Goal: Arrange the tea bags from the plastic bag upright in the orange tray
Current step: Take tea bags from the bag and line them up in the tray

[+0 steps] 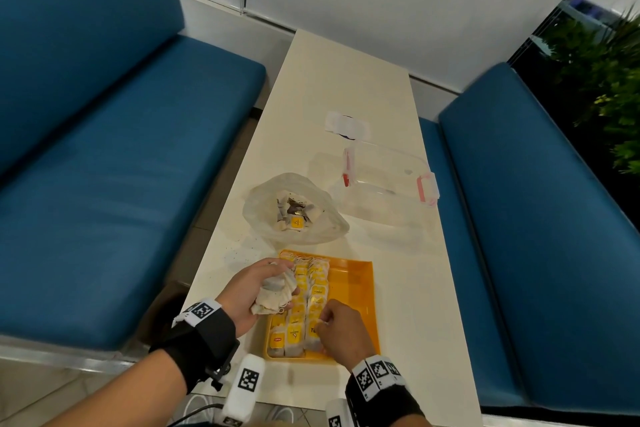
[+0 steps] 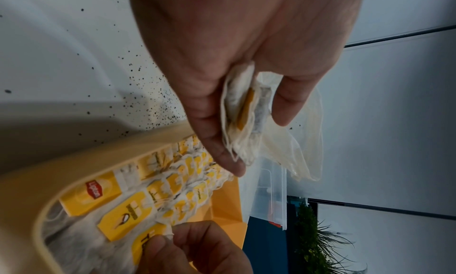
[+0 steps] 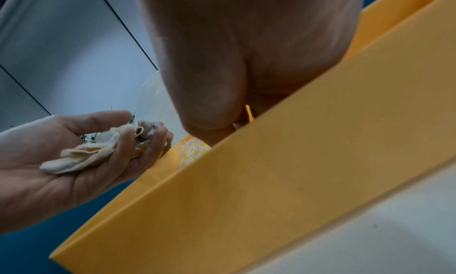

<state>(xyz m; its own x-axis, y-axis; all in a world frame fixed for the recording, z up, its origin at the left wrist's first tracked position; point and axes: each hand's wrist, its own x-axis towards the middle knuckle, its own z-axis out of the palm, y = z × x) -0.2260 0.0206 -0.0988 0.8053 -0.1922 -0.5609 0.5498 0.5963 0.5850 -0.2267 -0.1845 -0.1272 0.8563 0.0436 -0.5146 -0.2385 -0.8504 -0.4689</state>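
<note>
While left hand cups bunch of tea bags, right hand pinches one bag into near end of third row. Tray: left side filled, right bare. Bag, beyond tray, holds more.

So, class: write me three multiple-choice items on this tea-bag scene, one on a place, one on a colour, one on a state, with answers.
1. Where does the plastic bag lie?
A. beyond the tray
B. in the tray
C. on a bench

2. What colour are the clips on the clear box?
A. green
B. red
C. black

3. What is the left hand doing?
A. lying flat on the table
B. holding a bunch of tea bags
C. gripping the box

Answers: 1 A, it sits on the table past the tray; 2 B, both clips look red; 3 B, its fingers curl round the tea bags.
</note>
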